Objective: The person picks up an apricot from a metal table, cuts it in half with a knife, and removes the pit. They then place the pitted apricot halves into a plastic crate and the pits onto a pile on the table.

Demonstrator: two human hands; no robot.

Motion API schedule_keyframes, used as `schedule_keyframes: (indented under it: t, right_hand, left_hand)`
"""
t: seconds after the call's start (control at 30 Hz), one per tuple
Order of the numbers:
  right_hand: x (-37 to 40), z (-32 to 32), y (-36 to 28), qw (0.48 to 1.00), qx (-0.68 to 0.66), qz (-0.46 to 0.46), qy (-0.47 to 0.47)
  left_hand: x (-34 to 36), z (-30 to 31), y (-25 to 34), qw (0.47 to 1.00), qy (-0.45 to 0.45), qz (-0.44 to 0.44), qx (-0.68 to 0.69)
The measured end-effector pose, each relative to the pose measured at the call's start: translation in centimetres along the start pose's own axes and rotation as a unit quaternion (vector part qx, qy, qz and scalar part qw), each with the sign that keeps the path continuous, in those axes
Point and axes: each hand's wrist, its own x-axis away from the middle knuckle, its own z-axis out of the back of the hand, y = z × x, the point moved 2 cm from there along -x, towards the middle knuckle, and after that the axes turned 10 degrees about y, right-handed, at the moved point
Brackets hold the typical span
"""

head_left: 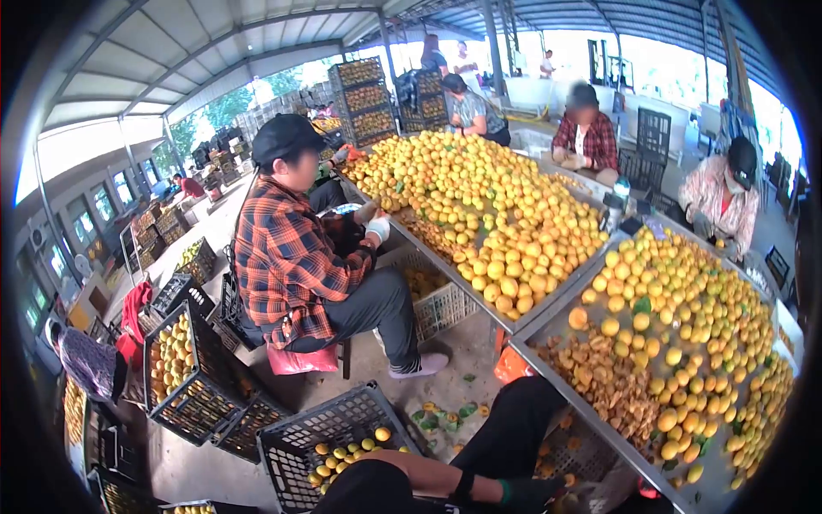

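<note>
At the bottom edge my left forearm reaches rightward from a black sleeve, with a black band at the wrist. My left hand (533, 494), in a dark glove, is low beside my black-trousered leg (514, 424). Its fingers are too dark and cut off to read, and anything held is hidden. My right hand does not show. Nearest the left hand is a crate (575, 458) under the table, with orange pieces in it. Above, the metal table (548, 338) bears yellow-orange apricots (638, 321) and a brownish pile of split apricot pieces (604, 381).
A black crate (282, 433) with some apricots stands to my left, near stacked full crates (210, 390). A person in a plaid shirt (287, 257) sits at the table's left side, gloved hands at its edge. Other people work across the table. Leaves (445, 415) litter the floor.
</note>
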Motion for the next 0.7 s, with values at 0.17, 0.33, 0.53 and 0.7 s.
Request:
schedule_keyframes:
  t: [0.17,0.33,0.53,0.7]
  right_hand:
    - [-0.4,0.6,-1.6,0.597,-0.526,-0.601,0.074]
    - [-1.4,1.0,0.1,0.558,-0.556,-0.609,0.094]
    - [-0.1,3.3,2.6,0.518,-0.673,-0.507,0.149]
    - [0.2,4.3,5.1,0.52,-0.623,-0.574,0.114]
  left_hand:
    - [1.1,1.0,0.5,0.995,-0.026,-0.014,0.099]
    - [2.0,-8.1,-13.2,0.951,-0.044,-0.158,-0.261]
    - [-2.2,5.6,-4.1,0.941,0.007,0.258,0.221]
    - [-2.7,6.9,-1.0,0.985,0.162,0.013,-0.065]
